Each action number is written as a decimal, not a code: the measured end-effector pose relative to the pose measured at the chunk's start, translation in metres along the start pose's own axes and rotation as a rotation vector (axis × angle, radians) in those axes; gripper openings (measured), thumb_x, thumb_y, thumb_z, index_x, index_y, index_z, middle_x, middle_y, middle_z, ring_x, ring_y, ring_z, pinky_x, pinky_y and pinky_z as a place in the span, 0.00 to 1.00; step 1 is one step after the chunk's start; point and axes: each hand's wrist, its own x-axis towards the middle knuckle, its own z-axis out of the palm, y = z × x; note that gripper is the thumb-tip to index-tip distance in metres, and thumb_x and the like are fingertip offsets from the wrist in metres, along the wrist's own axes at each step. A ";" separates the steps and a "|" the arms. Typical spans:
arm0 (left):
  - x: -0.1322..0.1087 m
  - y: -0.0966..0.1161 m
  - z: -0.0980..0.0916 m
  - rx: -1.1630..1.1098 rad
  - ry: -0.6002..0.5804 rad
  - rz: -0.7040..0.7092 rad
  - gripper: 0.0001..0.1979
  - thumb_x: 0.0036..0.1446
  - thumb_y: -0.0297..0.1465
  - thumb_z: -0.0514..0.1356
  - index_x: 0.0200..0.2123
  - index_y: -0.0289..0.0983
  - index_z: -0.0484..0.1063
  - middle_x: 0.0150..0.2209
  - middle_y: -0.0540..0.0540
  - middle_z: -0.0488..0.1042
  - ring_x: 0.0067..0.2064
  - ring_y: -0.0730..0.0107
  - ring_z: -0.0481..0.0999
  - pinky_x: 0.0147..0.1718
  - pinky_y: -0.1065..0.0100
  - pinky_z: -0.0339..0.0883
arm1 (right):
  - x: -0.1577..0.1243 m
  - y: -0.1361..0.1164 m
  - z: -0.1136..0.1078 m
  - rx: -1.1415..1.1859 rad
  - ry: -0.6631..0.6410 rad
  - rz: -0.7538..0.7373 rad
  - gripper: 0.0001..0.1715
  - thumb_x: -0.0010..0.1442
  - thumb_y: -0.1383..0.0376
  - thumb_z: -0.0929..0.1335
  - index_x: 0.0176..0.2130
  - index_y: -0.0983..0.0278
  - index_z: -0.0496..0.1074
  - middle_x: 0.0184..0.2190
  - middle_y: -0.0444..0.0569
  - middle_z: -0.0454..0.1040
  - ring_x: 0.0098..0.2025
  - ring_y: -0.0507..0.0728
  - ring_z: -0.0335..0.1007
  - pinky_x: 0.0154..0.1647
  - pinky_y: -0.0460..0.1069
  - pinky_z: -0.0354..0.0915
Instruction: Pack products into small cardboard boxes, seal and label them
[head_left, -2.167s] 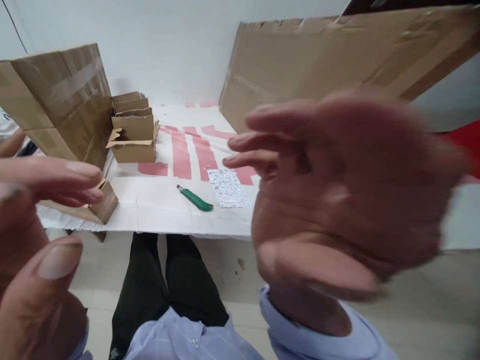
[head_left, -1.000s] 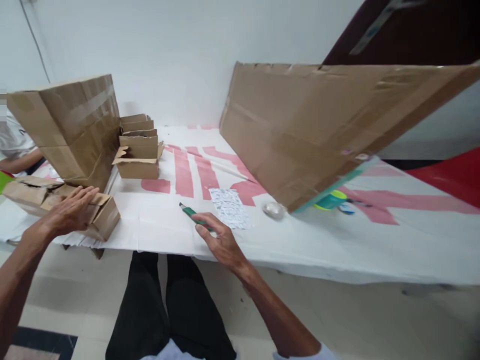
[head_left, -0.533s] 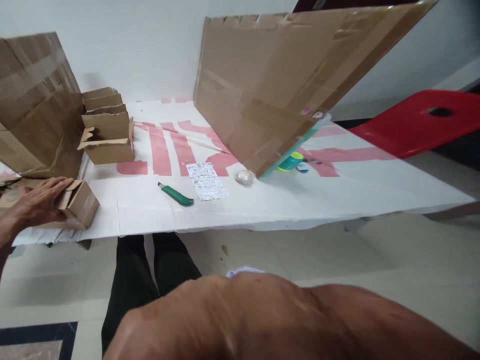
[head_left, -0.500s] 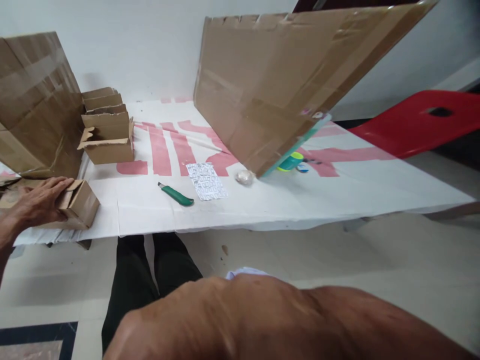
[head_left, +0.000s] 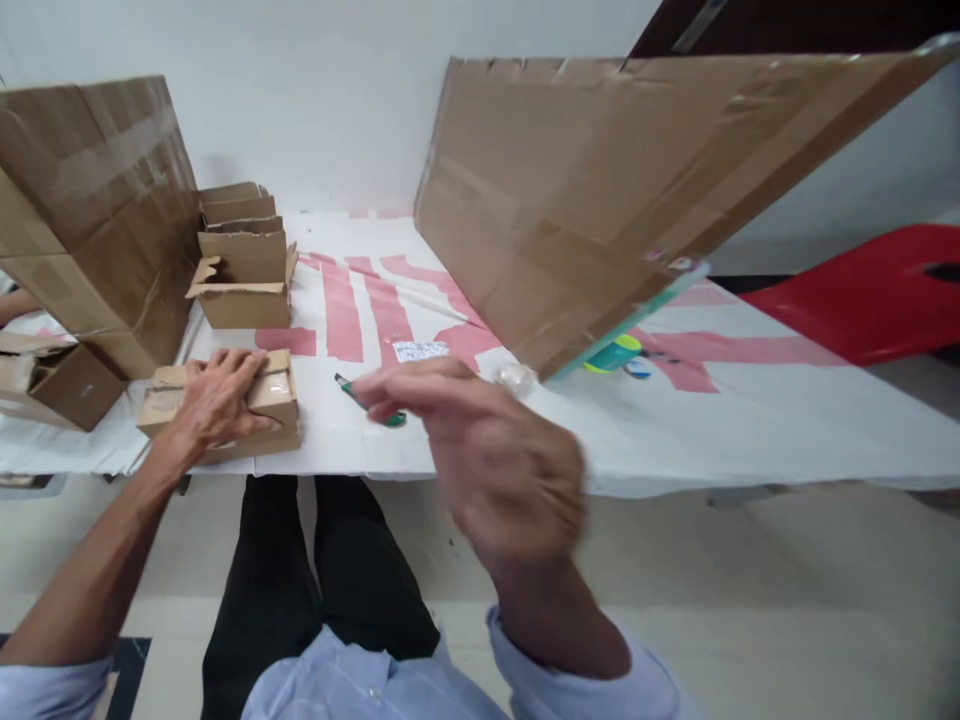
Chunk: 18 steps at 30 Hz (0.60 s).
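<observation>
My left hand (head_left: 225, 395) lies over the top of a small closed cardboard box (head_left: 274, 405) at the table's front edge, its fingers across the top and the thumb toward the front side. My right hand (head_left: 506, 460) hovers in front of the table, slightly blurred, with loosely bent fingers stretched toward the left. Nothing shows in it. Behind its fingertips lies a green utility knife (head_left: 395, 420), partly covered from view. A silvery blister-like sheet (head_left: 421, 350) is partly hidden beyond that hand, beside a clear crumpled ball of tape or plastic (head_left: 515, 378).
Open small cartons (head_left: 244, 305) stand in a row by a big taped carton (head_left: 127, 220). Another open box (head_left: 64, 385) sits at far left. A large cardboard panel (head_left: 570, 210) leans over a green-yellow roll (head_left: 613, 353). A red chair (head_left: 870, 290) is right.
My left hand and the small box have slid right along the table edge. My right hand has risen into view over the table front. The camera view has shifted.
</observation>
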 end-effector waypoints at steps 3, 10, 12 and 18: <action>0.000 0.015 0.002 -0.070 0.024 0.019 0.49 0.50 0.47 0.76 0.70 0.40 0.60 0.66 0.31 0.69 0.66 0.35 0.66 0.61 0.38 0.59 | 0.010 0.054 0.003 -0.231 0.030 -0.021 0.17 0.74 0.55 0.64 0.51 0.58 0.79 0.47 0.51 0.81 0.51 0.62 0.78 0.53 0.60 0.75; -0.054 -0.063 -0.012 -0.468 0.172 -0.131 0.59 0.49 0.51 0.74 0.76 0.46 0.49 0.76 0.33 0.54 0.76 0.36 0.54 0.70 0.34 0.51 | -0.037 0.202 -0.010 -0.663 -0.083 0.105 0.24 0.72 0.48 0.63 0.49 0.61 0.79 0.46 0.60 0.81 0.50 0.68 0.75 0.55 0.65 0.71; -0.074 -0.088 -0.007 -0.688 0.166 -0.190 0.64 0.46 0.53 0.75 0.77 0.44 0.45 0.77 0.31 0.50 0.77 0.37 0.51 0.70 0.37 0.54 | -0.048 0.221 -0.010 -0.684 -0.109 0.133 0.26 0.72 0.46 0.63 0.49 0.62 0.78 0.45 0.60 0.80 0.49 0.68 0.75 0.55 0.65 0.71; -0.095 -0.102 0.036 -1.189 0.137 -0.301 0.74 0.34 0.49 0.81 0.78 0.43 0.44 0.78 0.31 0.49 0.77 0.36 0.51 0.73 0.41 0.53 | -0.065 0.247 -0.001 -0.711 -0.200 0.180 0.19 0.69 0.55 0.64 0.49 0.61 0.77 0.44 0.57 0.80 0.49 0.67 0.73 0.54 0.62 0.70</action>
